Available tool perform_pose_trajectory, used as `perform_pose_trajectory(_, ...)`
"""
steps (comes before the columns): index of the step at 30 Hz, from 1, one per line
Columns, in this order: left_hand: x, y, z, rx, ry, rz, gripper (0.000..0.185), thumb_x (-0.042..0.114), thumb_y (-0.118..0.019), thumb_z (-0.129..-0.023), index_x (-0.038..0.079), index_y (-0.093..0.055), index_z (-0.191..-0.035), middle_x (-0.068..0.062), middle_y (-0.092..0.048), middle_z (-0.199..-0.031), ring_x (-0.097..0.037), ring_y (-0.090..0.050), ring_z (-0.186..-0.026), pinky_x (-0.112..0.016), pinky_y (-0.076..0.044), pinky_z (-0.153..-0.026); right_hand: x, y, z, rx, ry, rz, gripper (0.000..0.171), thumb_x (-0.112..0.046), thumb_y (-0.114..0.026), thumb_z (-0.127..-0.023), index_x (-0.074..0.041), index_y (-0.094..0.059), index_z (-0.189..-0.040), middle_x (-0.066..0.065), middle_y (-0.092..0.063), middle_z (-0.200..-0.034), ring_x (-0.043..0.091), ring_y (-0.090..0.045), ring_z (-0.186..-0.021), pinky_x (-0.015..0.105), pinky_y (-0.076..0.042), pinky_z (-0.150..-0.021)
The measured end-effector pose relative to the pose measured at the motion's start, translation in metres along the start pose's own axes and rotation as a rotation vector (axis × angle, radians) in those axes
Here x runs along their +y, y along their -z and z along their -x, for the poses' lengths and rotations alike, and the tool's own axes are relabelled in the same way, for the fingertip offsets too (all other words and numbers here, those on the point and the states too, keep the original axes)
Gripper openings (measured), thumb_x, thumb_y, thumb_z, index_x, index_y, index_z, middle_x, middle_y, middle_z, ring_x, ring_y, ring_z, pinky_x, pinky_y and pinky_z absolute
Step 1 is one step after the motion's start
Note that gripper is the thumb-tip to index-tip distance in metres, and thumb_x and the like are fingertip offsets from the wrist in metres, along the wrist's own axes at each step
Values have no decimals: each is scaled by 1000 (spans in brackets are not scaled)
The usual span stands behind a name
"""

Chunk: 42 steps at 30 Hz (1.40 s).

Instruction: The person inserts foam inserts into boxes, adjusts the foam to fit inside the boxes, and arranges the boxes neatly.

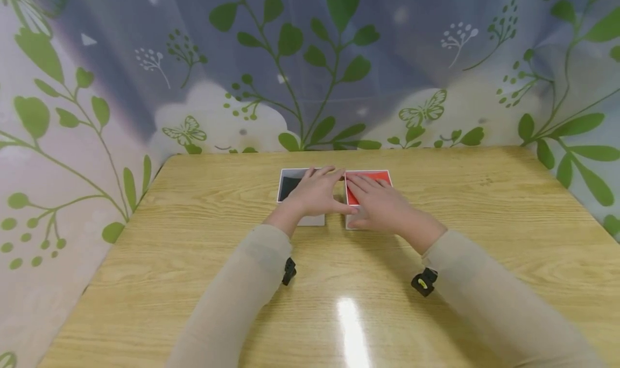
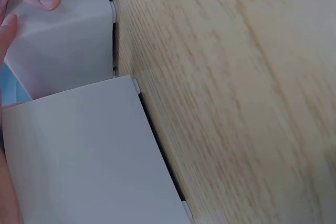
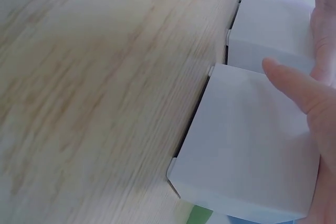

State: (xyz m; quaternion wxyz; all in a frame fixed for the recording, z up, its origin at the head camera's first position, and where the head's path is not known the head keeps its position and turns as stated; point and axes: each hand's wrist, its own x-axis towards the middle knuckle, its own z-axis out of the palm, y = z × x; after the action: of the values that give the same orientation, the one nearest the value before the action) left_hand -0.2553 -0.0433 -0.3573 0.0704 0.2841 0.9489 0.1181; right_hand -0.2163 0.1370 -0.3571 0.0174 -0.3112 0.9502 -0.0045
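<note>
Beige sleeves [image 1: 252, 282] reach mid-table [image 1: 194, 282], where the left hand [image 1: 315, 193] lies flat on the black-lined box [image 1: 289, 185] and the right hand [image 1: 380, 204] flat on the red-lined box [image 1: 375, 177], fingers relaxed, apparently steadying the two side by side.

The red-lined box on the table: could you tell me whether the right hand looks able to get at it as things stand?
Probably yes: the right hand already lies flat on the red-lined box, fingers straight, nothing between them. The left hand covers only the black-lined box beside it.
</note>
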Motion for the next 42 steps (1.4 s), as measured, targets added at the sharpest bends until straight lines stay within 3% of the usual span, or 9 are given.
perform_pose_trajectory(19,0,0,1,5,3,0,102,74,-58,-71,15,-26,-149,0,-34,-148,-20,-15,-140,-48,-3,-111,-1,-2,1,-2,-12,19,98,-56,-63,-81,-2,-18,-148,13,-15,-154,30,-14,-140,55,-19,-107)
perform_pose_trajectory(30,1,0,1,5,1,5,100,72,-59,-72,16,-26,-149,1,-35,-147,-19,-15,-140,-48,-3,-111,-1,-2,1,10,-20,-6,98,-55,-65,-80,-2,-20,-148,13,-17,-153,30,-16,-140,55,-19,-107)
perform_pose_trajectory(33,1,0,1,2,3,8,101,72,-59,-72,16,-25,-149,2,-35,-147,-19,-14,-140,-48,-1,-111,0,-4,0,42,-17,-56,97,-52,-69,-78,0,-24,-147,14,-20,-152,31,-19,-138,53,-21,-107)
perform_pose_trajectory(35,0,0,1,6,5,8,101,72,-59,-72,16,-25,-149,2,-36,-147,-19,-14,-140,-48,-2,-111,1,-4,0,80,-14,-130,89,-47,-72,-77,1,-34,-141,15,-25,-150,32,-28,-135,50,-26,-106)
perform_pose_trajectory(38,0,1,1,13,7,8,101,72,-60,-71,16,-26,-149,2,-38,-146,-20,-16,-140,-48,-3,-111,3,-4,-1,145,-7,-271,60,-38,-76,-76,-3,-50,-117,15,-40,-139,31,-46,-116,44,-40,-93)
perform_pose_trajectory(40,0,1,1,17,7,5,101,72,-60,-71,16,-27,-148,1,-38,-145,-21,-16,-139,-49,-4,-111,5,-4,0,173,7,-339,44,-34,-78,-76,-7,-50,-99,13,-50,-125,27,-51,-100,39,-43,-81)
perform_pose_trajectory(42,0,0,1,17,7,7,101,72,-60,-71,17,-27,-148,0,-37,-146,-21,-16,-139,-49,-4,-111,6,-4,0,187,20,-375,40,-31,-79,-75,-10,-47,-89,8,-54,-107,24,-49,-88,35,-40,-73)
